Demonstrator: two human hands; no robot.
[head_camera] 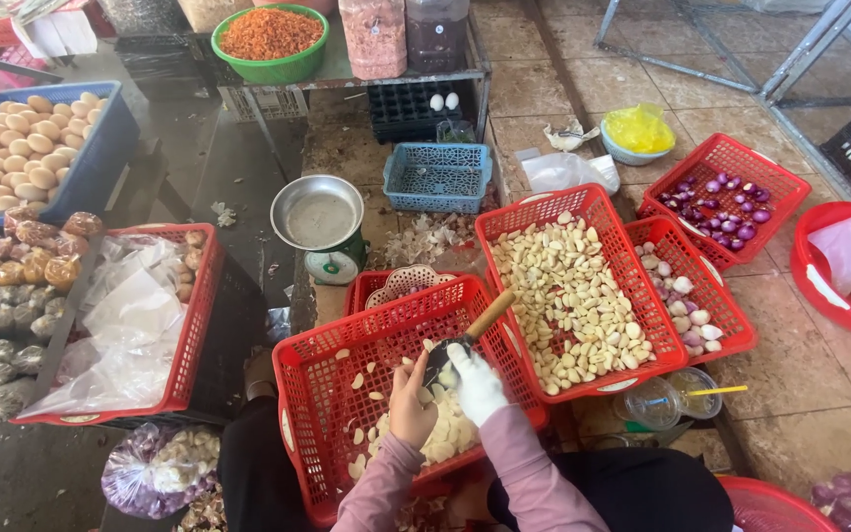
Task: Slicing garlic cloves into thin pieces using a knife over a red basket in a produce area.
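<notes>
While peeling over the near red basket point(312, 394): bare left hand point(412, 402) curled on a garlic clove point(437, 395), gloved right hand point(475, 384) wrapped round a knife point(465, 340).

Head view: clove pinched between left fingertips, touching the blade tip, directly above the peeled pile point(440, 438) beneath both hands. Wooden handle angled up and away from the right hand, toward the fuller basket of peeled garlic point(573, 296) just beyond it. Likely light, firm, slightly slick once skinned; best gripped across the flat sides, not the tapered ends. Weighing scale point(325, 232) well beyond the left hand; shallots point(726, 202) far past the right.
</notes>
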